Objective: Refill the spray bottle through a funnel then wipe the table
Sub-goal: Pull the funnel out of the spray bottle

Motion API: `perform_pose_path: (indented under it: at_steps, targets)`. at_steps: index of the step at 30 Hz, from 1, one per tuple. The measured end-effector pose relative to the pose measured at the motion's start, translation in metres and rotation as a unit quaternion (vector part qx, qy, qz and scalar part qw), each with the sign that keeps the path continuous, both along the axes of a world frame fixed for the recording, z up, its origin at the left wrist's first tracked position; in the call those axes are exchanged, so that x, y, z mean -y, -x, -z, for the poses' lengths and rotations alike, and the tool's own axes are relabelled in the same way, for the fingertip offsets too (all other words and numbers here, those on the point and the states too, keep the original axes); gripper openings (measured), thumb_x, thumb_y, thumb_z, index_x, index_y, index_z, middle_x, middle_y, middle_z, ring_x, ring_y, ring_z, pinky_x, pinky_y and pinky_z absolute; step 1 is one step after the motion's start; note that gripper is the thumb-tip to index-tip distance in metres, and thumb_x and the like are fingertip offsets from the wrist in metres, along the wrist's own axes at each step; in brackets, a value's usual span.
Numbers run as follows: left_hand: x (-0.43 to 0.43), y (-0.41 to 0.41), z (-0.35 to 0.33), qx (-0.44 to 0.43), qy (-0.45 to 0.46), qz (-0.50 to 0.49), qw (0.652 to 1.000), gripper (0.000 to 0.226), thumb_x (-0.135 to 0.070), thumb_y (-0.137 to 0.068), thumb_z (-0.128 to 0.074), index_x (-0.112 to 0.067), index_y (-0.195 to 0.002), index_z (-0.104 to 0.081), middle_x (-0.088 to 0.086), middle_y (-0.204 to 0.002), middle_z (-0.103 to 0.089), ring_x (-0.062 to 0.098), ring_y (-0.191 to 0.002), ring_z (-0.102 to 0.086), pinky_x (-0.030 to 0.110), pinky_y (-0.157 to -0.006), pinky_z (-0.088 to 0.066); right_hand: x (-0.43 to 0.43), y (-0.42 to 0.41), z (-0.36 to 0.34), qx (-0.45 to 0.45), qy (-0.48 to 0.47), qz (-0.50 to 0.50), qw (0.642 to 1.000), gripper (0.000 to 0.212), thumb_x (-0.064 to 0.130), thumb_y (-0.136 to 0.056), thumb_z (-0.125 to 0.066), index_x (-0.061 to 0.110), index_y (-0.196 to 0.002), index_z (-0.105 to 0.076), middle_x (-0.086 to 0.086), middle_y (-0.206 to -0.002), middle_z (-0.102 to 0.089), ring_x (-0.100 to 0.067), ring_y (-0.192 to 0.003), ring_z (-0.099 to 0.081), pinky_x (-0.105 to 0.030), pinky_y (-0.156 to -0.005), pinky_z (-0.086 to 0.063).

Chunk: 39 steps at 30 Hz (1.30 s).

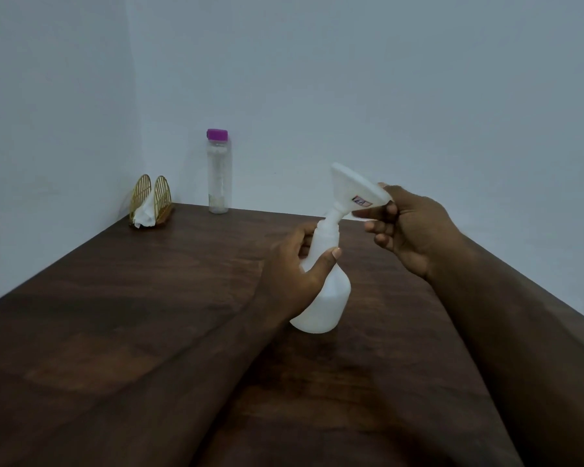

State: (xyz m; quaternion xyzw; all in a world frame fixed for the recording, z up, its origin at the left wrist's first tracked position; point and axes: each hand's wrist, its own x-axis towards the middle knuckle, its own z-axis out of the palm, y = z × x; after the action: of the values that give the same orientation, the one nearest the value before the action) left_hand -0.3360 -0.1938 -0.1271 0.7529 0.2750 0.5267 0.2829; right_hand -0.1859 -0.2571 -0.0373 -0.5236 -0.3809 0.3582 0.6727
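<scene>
A white spray bottle (327,298) without its spray head stands tilted on the dark wooden table (132,315). My left hand (294,267) grips it around the neck. My right hand (408,227) holds a white funnel (354,190) by its rim, tilted to the left, with the spout resting in the bottle's open mouth. A small label shows on the funnel's side. A clear water bottle (219,173) with a purple cap stands upright at the back of the table near the wall corner.
A gold wire napkin holder (150,200) with white tissue sits at the table's back left corner. Pale walls close in behind and to the left of the table. The table's right edge runs diagonally past my right arm.
</scene>
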Motion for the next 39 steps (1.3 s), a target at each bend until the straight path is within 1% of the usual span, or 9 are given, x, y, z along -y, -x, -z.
perform_pose_path:
  at_steps: [4,9,14,18,25,27,31,35,39]
  targets:
    - [0.001,0.000,0.000,-0.001,0.002,0.001,1.000,0.045,-0.032,-0.087,-0.067,-0.017,-0.127,-0.055,-0.016,-0.109,-0.055,-0.005,-0.091,-0.055,-0.004,-0.075,-0.039,0.000,0.002,0.004,-0.010,0.000,-0.001,1.000,0.035,0.024,-0.096,-0.057,0.015,-0.063,-0.048,-0.013,-0.079,-0.075,-0.011,-0.050,-0.061,-0.020,-0.043,-0.043]
    - [0.000,-0.001,0.001,0.004,-0.002,-0.002,1.000,0.045,-0.033,-0.086,-0.068,-0.017,-0.126,-0.055,-0.014,-0.110,-0.058,0.003,-0.098,-0.058,0.010,-0.083,-0.047,0.001,0.007,0.004,-0.029,0.001,0.013,0.999,0.040,0.019,-0.095,-0.054,0.016,-0.057,-0.046,-0.012,-0.072,-0.074,-0.011,-0.046,-0.059,-0.017,-0.041,-0.041]
    - [0.000,0.000,0.000,-0.004,0.001,-0.004,1.000,0.045,-0.032,-0.087,-0.067,-0.017,-0.127,-0.054,-0.014,-0.108,-0.055,-0.008,-0.088,-0.053,-0.004,-0.074,-0.039,0.003,0.007,0.004,-0.040,0.004,0.031,0.999,0.042,0.015,-0.094,-0.051,0.017,-0.054,-0.042,-0.014,-0.078,-0.075,-0.011,-0.046,-0.058,-0.018,-0.041,-0.041]
    - [0.000,0.000,0.000,-0.003,0.002,-0.006,1.000,0.045,-0.031,-0.087,-0.067,-0.016,-0.127,-0.054,-0.016,-0.107,-0.054,-0.012,-0.087,-0.052,-0.005,-0.073,-0.037,0.003,0.009,0.005,-0.029,0.004,0.036,0.999,0.046,0.015,-0.094,-0.051,0.018,-0.048,-0.047,-0.014,-0.077,-0.076,-0.011,-0.047,-0.059,-0.018,-0.042,-0.041]
    - [0.001,0.001,0.000,-0.006,-0.004,-0.006,1.000,0.044,-0.030,-0.087,-0.067,-0.016,-0.126,-0.054,-0.016,-0.107,-0.054,-0.009,-0.087,-0.053,-0.006,-0.074,-0.037,0.005,0.011,0.003,-0.027,-0.005,0.042,0.999,0.035,0.016,-0.094,-0.052,0.015,-0.059,-0.046,-0.011,-0.074,-0.076,-0.010,-0.046,-0.058,-0.018,-0.042,-0.042]
    - [0.001,0.002,0.000,-0.007,-0.007,-0.008,1.000,0.044,-0.031,-0.087,-0.067,-0.016,-0.126,-0.055,-0.014,-0.109,-0.056,-0.003,-0.090,-0.055,-0.004,-0.074,-0.039,0.005,0.011,0.004,-0.017,0.004,0.034,0.999,0.030,0.017,-0.094,-0.052,0.014,-0.065,-0.051,-0.010,-0.075,-0.076,-0.010,-0.047,-0.058,-0.019,-0.043,-0.042]
    - [0.001,0.001,0.000,-0.008,-0.005,-0.005,1.000,0.045,-0.031,-0.087,-0.067,-0.015,-0.126,-0.054,-0.013,-0.109,-0.056,-0.004,-0.088,-0.055,-0.003,-0.073,-0.039,0.006,0.007,0.000,-0.046,-0.025,0.039,0.998,0.037,0.017,-0.095,-0.052,0.017,-0.059,-0.041,-0.013,-0.077,-0.076,-0.010,-0.045,-0.057,-0.018,-0.041,-0.041]
    - [0.001,0.001,0.000,-0.006,-0.005,-0.004,1.000,0.045,-0.031,-0.087,-0.067,-0.015,-0.127,-0.054,-0.013,-0.109,-0.056,-0.005,-0.088,-0.054,-0.005,-0.074,-0.037,0.006,0.008,0.003,-0.009,-0.004,0.032,0.999,0.027,0.017,-0.095,-0.052,0.014,-0.069,-0.055,-0.013,-0.078,-0.076,-0.010,-0.048,-0.058,-0.019,-0.042,-0.043]
    - [0.001,0.001,0.000,-0.007,-0.003,-0.003,1.000,0.046,-0.030,-0.086,-0.068,-0.015,-0.127,-0.053,-0.014,-0.108,-0.052,-0.004,-0.088,-0.054,-0.003,-0.071,-0.040,0.008,0.006,-0.003,-0.066,-0.048,0.044,0.996,0.039,0.017,-0.095,-0.050,0.018,-0.058,-0.039,-0.014,-0.078,-0.075,-0.010,-0.045,-0.055,-0.017,-0.041,-0.041]
